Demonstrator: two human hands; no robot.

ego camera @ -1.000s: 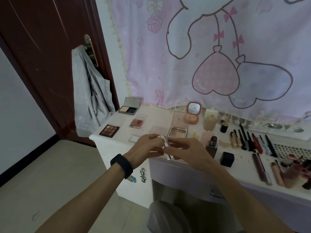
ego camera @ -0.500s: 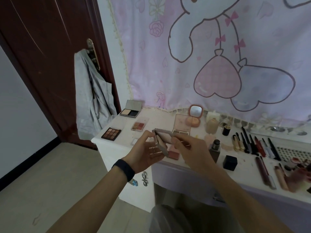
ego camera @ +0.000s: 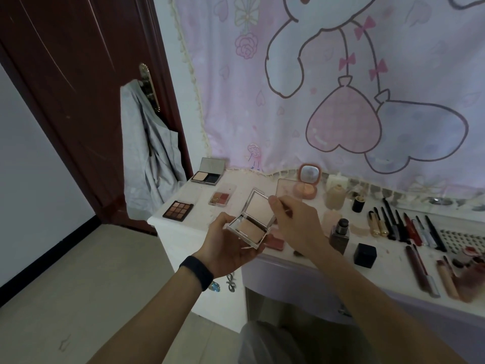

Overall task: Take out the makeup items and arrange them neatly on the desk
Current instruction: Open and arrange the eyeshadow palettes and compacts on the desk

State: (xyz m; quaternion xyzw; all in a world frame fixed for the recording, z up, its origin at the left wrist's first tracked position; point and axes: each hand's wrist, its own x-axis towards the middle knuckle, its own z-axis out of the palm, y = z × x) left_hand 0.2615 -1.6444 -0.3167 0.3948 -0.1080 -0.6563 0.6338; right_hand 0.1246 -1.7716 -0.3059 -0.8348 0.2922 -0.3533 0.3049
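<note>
A silver powder compact (ego camera: 249,228) hangs open above the white desk's (ego camera: 194,219) front edge, pale powder in its base and its lid raised. My left hand (ego camera: 225,245) cups the base from below, fingers curled round its edge. My right hand (ego camera: 294,222) pinches the top corner of the lid (ego camera: 258,207). On the desk lie a dark eyeshadow palette (ego camera: 178,210), a small blush palette (ego camera: 221,198), an open black compact (ego camera: 208,176), a round pink mirror compact (ego camera: 307,183) and a pink blush pan (ego camera: 275,241).
Bottles (ego camera: 339,236), a black cube (ego camera: 364,255) and a row of pencils and lipsticks (ego camera: 404,227) fill the desk's right side. A pink cartoon curtain (ego camera: 341,88) hangs behind. A dark door (ego camera: 78,74) with a grey garment (ego camera: 149,156) stands left. Floor lies below left.
The compact went from closed between both hands to fully open. My right hand lifted the lid while my left kept hold of the base, and both rose a little.
</note>
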